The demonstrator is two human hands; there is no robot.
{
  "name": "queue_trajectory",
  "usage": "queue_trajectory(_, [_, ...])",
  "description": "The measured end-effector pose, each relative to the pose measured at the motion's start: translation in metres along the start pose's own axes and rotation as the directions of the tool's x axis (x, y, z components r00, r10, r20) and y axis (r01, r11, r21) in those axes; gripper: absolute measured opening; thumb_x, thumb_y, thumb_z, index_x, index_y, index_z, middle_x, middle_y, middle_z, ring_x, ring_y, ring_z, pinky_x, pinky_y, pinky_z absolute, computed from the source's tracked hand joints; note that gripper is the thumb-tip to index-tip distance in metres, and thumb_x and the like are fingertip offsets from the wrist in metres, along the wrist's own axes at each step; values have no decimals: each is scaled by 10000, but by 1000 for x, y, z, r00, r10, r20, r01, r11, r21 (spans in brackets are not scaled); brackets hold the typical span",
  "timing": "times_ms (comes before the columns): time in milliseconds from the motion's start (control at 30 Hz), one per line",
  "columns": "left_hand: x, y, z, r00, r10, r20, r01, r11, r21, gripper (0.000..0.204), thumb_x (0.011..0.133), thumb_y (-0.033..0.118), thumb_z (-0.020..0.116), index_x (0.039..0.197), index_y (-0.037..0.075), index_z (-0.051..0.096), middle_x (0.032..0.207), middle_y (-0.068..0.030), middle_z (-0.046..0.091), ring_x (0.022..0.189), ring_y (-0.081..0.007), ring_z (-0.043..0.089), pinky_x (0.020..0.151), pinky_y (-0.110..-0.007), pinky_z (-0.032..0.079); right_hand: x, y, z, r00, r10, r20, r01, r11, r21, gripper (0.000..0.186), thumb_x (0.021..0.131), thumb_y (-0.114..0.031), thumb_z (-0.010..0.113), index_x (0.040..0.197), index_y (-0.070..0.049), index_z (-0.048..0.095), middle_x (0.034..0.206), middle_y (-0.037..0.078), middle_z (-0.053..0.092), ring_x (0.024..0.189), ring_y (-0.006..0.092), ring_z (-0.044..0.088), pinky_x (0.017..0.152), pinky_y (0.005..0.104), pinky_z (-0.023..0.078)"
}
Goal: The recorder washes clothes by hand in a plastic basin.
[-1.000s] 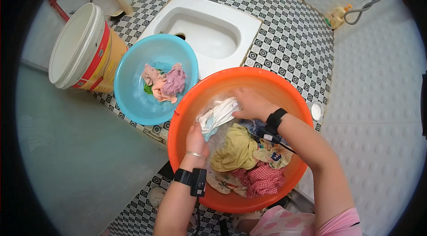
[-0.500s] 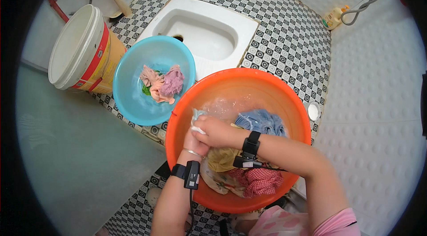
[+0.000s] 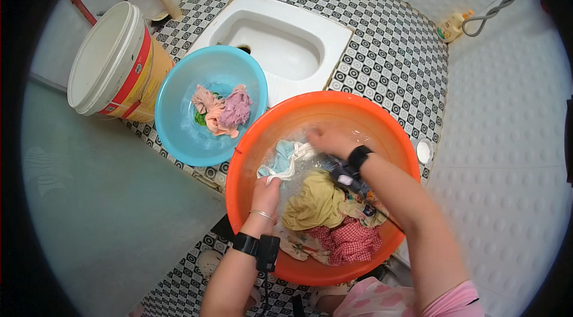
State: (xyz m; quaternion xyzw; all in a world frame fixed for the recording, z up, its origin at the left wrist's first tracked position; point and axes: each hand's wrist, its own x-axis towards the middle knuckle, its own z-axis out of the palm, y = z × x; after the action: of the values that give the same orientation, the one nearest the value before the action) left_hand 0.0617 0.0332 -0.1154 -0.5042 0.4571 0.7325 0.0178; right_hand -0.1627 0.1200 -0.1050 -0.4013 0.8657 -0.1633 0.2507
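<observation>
Over the soapy water in the large orange basin (image 3: 237, 227), a light-blue and white garment (image 3: 283, 156) is stretched between my hands. My left hand (image 3: 267, 197) is closed on its near white edge. My right hand (image 3: 334, 141), a little blurred, is closed at the far end of its white band, fingertips partly hidden. Below them in the basin lie a wet yellow cloth (image 3: 315, 203), a red-and-white checked cloth (image 3: 352, 242) and a pale patterned cloth (image 3: 298, 244). My right wrist and its black strapped device cover most of the blue cloth.
A light-blue basin (image 3: 173, 132) with pink, purple and green cloths touches the orange one at left. Behind stands a white squat toilet (image 3: 334, 42). A large bucket (image 3: 128, 78) leans at far left. A small white dish (image 3: 424, 151) and a pump bottle (image 3: 452, 25) are at right.
My hands were together on the bunched garment; now they are apart. My right hand has moved right and away, drawing the garment open between them. The yellow cloth shows more.
</observation>
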Motion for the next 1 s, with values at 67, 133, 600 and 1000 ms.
queue_trajectory(67, [0, 2, 16, 991, -23, -135, 13, 997, -72, 473, 844, 172, 524, 1290, 43, 428, 1063, -70, 561, 888, -174, 558, 739, -297, 434, 8, -16, 25, 984, -157, 83, 157, 988, 14, 445, 797, -357, 565, 1104, -37, 607, 1101, 211, 612, 1033, 365, 575, 905, 395, 444])
queue_trajectory(133, [-9, 9, 9, 951, -56, -304, 14, 990, -140, 555, 850, 191, 522, 1365, 82, 348, 1154, -85, 529, 964, -203, 553, 788, -343, 436, 8, -46, 21, 926, -160, 342, 137, 986, 90, 440, 780, -345, 579, 1095, -42, 619, 1057, 206, 632, 997, 363, 596, 907, 398, 444])
queue_trajectory(600, [0, 16, 14, 924, -75, 375, 337, 625, -704, 536, 937, 501, 370, 1326, 133, 383, 1313, -97, 461, 1190, -280, 458, 947, -525, 383, -14, -76, 25, 917, -284, 280, 179, 920, 349, 350, 834, -265, 563, 1048, 10, 544, 1023, 263, 577, 964, 403, 561, 822, 426, 456])
queue_trajectory(1000, [-15, 49, 23, 953, 169, 252, 84, 649, -756, 452, 961, 315, 379, 1328, 51, 387, 1322, -122, 471, 1204, -298, 460, 1050, -454, 324, -4, -26, -18, 945, -303, 126, 324, 918, -229, 268, 815, -169, 552, 1053, -47, 572, 999, 208, 581, 933, 358, 572, 790, 429, 482])
